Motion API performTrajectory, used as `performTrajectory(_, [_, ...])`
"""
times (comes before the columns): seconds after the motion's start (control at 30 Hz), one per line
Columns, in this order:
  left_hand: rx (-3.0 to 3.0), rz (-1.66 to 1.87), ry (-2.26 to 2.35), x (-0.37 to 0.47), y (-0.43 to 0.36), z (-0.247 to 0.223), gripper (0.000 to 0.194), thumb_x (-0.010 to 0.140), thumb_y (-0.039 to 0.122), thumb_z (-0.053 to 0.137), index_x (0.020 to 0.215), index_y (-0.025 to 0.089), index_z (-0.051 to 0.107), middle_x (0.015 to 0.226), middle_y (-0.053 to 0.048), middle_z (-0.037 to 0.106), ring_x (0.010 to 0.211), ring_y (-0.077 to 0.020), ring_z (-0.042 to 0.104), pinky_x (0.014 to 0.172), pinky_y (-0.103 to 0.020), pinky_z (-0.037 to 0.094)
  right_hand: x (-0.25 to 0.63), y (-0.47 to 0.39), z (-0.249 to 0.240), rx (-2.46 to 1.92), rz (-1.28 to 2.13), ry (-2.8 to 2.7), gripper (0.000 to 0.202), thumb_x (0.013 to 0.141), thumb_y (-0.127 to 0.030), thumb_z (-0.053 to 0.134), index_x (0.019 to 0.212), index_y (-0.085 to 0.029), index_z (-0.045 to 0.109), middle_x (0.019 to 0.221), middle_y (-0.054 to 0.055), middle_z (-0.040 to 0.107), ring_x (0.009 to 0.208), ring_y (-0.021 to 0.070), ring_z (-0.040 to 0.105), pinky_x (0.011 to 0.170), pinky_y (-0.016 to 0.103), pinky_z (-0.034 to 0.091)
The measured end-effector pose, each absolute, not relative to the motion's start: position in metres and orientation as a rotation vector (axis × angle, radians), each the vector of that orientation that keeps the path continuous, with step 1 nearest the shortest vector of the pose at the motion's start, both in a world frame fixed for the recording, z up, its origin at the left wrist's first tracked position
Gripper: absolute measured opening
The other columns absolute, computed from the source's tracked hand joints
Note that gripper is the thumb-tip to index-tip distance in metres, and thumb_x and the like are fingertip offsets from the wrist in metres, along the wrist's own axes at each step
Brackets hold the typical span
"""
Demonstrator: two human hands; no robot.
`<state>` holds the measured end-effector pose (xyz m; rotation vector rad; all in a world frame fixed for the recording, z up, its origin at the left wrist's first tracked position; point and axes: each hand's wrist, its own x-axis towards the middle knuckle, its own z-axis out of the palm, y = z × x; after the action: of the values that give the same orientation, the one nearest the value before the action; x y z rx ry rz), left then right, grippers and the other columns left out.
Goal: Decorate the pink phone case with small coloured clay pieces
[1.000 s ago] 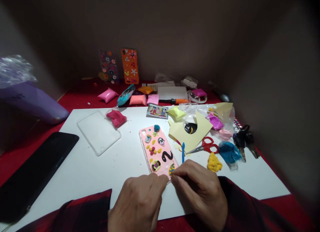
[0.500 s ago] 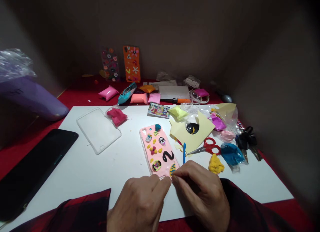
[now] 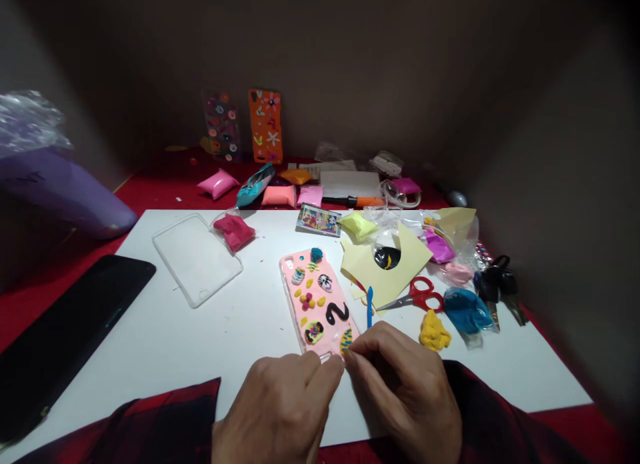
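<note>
A pink phone case (image 3: pixel 320 317) decorated with clay shapes lies on the white board, its near end between my hands. My left hand (image 3: pixel 280 404) is closed, with thumb and finger gripping the case's near edge. My right hand (image 3: pixel 405 391) pinches at the lower right corner, fingertips touching the yellow and blue striped clay piece (image 3: pixel 346 342). Whether a tiny bit of clay is between those fingertips is hidden. A black curved clay shape (image 3: pixel 337 313) sits just above. Beyond my right hand lies a blue modelling tool (image 3: pixel 370 307), and a yellow clay lump (image 3: pixel 434 331) is to its right.
Red-handled scissors (image 3: pixel 423 295) lie by cut yellow paper (image 3: pixel 360 264). A clear case (image 3: pixel 197 261) and a black phone-like slab (image 3: pixel 75 337) are on the left. Clay packets (image 3: pixel 279 196) line the back. A decorated orange case (image 3: pixel 266 127) leans on the wall.
The view has shifted very slightly. Both hands stay at the near end of the pink case in nearly the same pose.
</note>
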<state>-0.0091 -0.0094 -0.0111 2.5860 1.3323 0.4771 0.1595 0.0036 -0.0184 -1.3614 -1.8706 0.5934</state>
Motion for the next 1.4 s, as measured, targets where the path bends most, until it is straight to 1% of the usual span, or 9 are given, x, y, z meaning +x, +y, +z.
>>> performTrajectory(0.23, [2.614, 0.509, 1.368, -0.009, -0.010, -0.012, 0.021, 0.081, 0.008, 0.039, 0.087, 0.022, 0.053, 0.063, 0.001, 0.058, 0.051, -0.0196, 0.057, 0.045, -0.030, 0.042, 0.161, 0.004, -0.020, -1.384, 0.608, -1.881, 0.017, 0.084, -0.019, 0.055, 0.068, -0.017, 0.061, 0.062, 0.003, 0.057, 0.057, 0.0150, 0.053, 0.051, 0.026, 0.036])
performTrajectory(0.4, [2.606, 0.553, 1.362, -0.010, -0.010, -0.012, 0.024, 0.083, 0.010, 0.038, 0.097, 0.022, 0.054, 0.064, 0.002, 0.059, 0.052, -0.0194, 0.058, 0.045, -0.030, 0.043, 0.160, 0.004, -0.020, -1.418, 0.628, -1.856, 0.019, 0.084, -0.019, 0.055, 0.067, -0.017, 0.061, 0.061, 0.002, 0.056, 0.057, 0.0149, 0.053, 0.051, 0.027, 0.035])
performTrajectory(0.57, [2.624, 0.545, 1.353, -0.009, -0.011, -0.016, 0.024, 0.085, 0.011, 0.037, 0.098, 0.021, 0.055, 0.064, 0.002, 0.059, 0.051, -0.0196, 0.058, 0.043, -0.032, 0.045, 0.160, 0.005, -0.020, -1.416, 0.639, -1.857, 0.018, 0.084, -0.020, 0.055, 0.068, -0.017, 0.061, 0.062, 0.002, 0.057, 0.057, 0.0151, 0.053, 0.052, 0.028, 0.035])
performTrajectory(0.73, [2.664, 0.549, 1.360, -0.008, -0.011, -0.017, 0.027, 0.085, 0.010, 0.036, 0.102, 0.019, 0.055, 0.063, 0.002, 0.057, 0.050, -0.0190, 0.057, 0.042, -0.032, 0.045, 0.159, 0.004, -0.021, -1.430, 0.652, -1.843, 0.019, 0.084, -0.020, 0.055, 0.066, -0.017, 0.060, 0.061, 0.002, 0.057, 0.056, 0.0149, 0.052, 0.052, 0.028, 0.034])
performTrajectory(0.9, [2.769, 0.551, 1.340, -0.008, -0.009, -0.019, 0.032, 0.089, 0.011, 0.032, 0.113, 0.014, 0.052, 0.063, 0.001, 0.056, 0.048, -0.0183, 0.056, 0.040, -0.032, 0.044, 0.159, 0.004, -0.020, -1.421, 0.655, -1.842, 0.019, 0.085, -0.020, 0.055, 0.067, -0.017, 0.060, 0.062, 0.002, 0.057, 0.056, 0.0145, 0.053, 0.051, 0.027, 0.034])
performTrajectory(1.07, [2.895, 0.524, 1.274, -0.010, -0.008, -0.022, 0.034, 0.087, 0.005, 0.031, 0.115, 0.008, 0.051, 0.061, 0.001, 0.054, 0.046, -0.0173, 0.054, 0.037, -0.030, 0.041, 0.159, 0.004, -0.020, -1.414, 0.665, -1.827, 0.019, 0.085, -0.020, 0.055, 0.067, -0.017, 0.060, 0.062, 0.002, 0.057, 0.057, 0.0145, 0.054, 0.052, 0.027, 0.035])
performTrajectory(1.27, [2.923, 0.490, 1.250, -0.012, -0.010, -0.020, 0.034, 0.086, 0.003, 0.032, 0.115, 0.007, 0.050, 0.062, 0.000, 0.055, 0.047, -0.0168, 0.055, 0.038, -0.030, 0.042, 0.162, 0.003, -0.021, -1.400, 0.676, -1.829, 0.014, 0.085, -0.019, 0.055, 0.072, -0.018, 0.059, 0.064, 0.001, 0.058, 0.058, 0.0142, 0.054, 0.052, 0.027, 0.037])
performTrajectory(1.4, [2.928, 0.502, 1.226, -0.011, -0.008, -0.019, 0.037, 0.084, 0.002, 0.033, 0.117, 0.006, 0.049, 0.061, 0.000, 0.055, 0.046, -0.0172, 0.054, 0.036, -0.030, 0.041, 0.163, 0.002, -0.020, -1.367, 0.660, -1.820, 0.013, 0.085, -0.016, 0.055, 0.073, -0.017, 0.059, 0.063, 0.001, 0.057, 0.056, 0.0137, 0.053, 0.051, 0.027, 0.037])
